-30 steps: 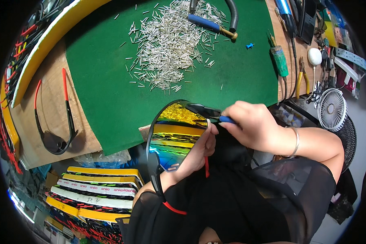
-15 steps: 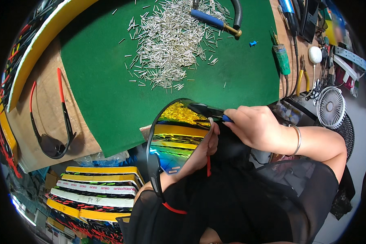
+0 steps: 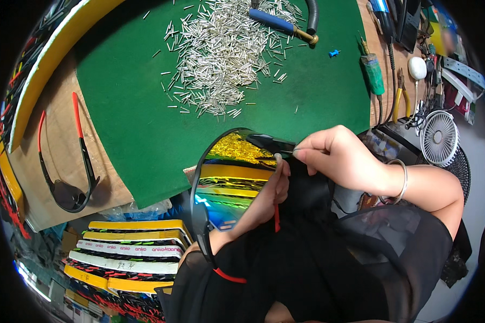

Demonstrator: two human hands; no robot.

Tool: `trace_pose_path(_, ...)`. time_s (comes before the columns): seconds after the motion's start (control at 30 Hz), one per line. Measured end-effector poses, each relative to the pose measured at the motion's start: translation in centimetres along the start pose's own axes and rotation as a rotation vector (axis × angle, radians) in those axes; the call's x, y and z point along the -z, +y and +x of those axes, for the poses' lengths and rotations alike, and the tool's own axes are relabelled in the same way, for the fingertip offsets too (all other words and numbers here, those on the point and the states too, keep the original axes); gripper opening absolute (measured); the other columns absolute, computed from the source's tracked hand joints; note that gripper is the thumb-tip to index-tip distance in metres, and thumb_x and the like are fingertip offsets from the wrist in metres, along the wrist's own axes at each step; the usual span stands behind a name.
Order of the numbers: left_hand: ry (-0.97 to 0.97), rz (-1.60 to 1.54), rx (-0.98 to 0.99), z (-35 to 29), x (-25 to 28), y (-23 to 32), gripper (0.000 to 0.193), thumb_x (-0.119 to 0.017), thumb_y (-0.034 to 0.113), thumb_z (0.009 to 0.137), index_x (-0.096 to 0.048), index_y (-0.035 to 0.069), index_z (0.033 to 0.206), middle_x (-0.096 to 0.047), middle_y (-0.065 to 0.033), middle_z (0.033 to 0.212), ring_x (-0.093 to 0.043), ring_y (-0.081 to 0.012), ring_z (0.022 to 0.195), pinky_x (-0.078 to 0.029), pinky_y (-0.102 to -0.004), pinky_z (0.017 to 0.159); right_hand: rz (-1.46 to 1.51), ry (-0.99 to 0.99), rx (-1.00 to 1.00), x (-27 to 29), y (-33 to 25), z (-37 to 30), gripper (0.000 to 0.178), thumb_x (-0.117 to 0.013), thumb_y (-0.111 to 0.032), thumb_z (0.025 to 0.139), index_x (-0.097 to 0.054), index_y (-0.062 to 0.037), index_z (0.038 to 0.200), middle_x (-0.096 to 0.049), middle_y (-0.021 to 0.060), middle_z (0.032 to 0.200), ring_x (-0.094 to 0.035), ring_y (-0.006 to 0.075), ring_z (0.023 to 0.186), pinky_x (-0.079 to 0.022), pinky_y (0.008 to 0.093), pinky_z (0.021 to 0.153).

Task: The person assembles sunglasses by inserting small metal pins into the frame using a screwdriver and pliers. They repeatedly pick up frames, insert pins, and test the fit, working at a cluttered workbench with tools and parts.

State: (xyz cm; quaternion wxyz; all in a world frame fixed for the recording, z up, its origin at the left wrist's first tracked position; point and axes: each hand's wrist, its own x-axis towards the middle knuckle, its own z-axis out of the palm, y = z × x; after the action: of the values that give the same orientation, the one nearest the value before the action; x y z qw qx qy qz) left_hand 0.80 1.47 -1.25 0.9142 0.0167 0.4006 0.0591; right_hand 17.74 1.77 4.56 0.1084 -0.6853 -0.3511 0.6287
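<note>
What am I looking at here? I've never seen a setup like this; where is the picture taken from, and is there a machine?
There is no robot here: these are a person's two bare hands. The picture comes from a wide fisheye camera worn on the head, looking down, so straight edges bend near the rim.

The left hand holds sunglasses with a mirrored lens. The right hand pinches its fingertips by the frame's right end; anything between them is too small to tell.

On the green mat lie a pile of small metal pins, a blue-handled tool and a blue pushpin. To the left, another pair of glasses rests on wood.
</note>
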Motion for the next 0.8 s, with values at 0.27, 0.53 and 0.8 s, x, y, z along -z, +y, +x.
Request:
trace_pose_path(0.27, 0.007, 0.023, -0.027, -0.1, -0.3, -0.1, 0.031, -0.040, 0.035, 0.093, -0.045, 0.011, 0.074, -0.028, 0.0052, 0.051, -0.023, -0.0049, 0.044, -0.017, -0.0205, 0.040, -0.922, 0.306, 0.822, -0.7, 2.8, -0.5, 0.024, -0.057, -0.009, 0.071, -0.056, 0.0004, 0.093, -0.045, 0.0032, 0.060, -0.051, 0.0156, 0.048, -0.042, 0.0268, 0.039)
trace_pose_path(0.53, -0.060, -0.080, -0.025, 0.1, 0.2, 0.0, 0.029, -0.038, 0.033, 0.093, -0.045, 0.011, 0.077, -0.030, 0.0066, 0.051, -0.025, -0.0037, 0.043, -0.020, -0.0164, 0.038, -0.971, 0.354, 0.891, 0.2, 2.5, -0.2, 0.017, -0.055, -0.009, 0.068, -0.055, -0.0046, 0.085, -0.048, 0.0034, 0.064, -0.055, 0.0147, 0.056, -0.044, 0.0253, 0.044)
trace_pose_path(0.8, -0.268, -0.310, 0.103, 0.0, 1.5, 0.6, 0.028, -0.035, 0.030, 0.095, -0.046, 0.008, 0.083, -0.034, 0.0057, 0.053, -0.028, -0.0027, 0.042, -0.024, -0.0146, 0.035, -0.723, 0.483, 0.769, 2.9, 2.1, -1.0, 0.022, -0.058, -0.003, 0.072, -0.055, -0.0029, 0.094, -0.053, 0.0099, 0.076, -0.055, 0.0266, 0.068, -0.046, 0.0336, 0.060)
